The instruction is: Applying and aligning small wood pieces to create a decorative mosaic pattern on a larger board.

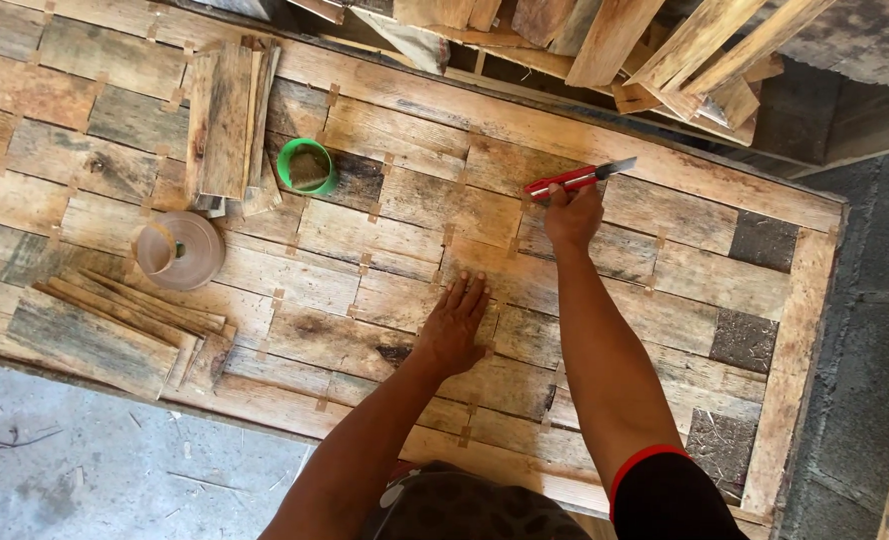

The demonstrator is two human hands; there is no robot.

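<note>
Right hand: I see my right hand [573, 213] closed around a red utility knife [577, 179], arm stretched far out over the patchwork wooden panel [385, 240].
Knife axis: it lies roughly across the panel, blade tip pointing right and slightly away from me.
Left hand: my left hand [453, 325] rests flat, fingers spread, holding nothing, pressing the boards nearer to me and slightly left of the knife (the two hands are apart, not touching).
Nearer hand: the right already has the knife.
Around: a green cup [306, 166], a tape roll [179, 250] and loose slats [130, 305] sit well to the left.
</note>
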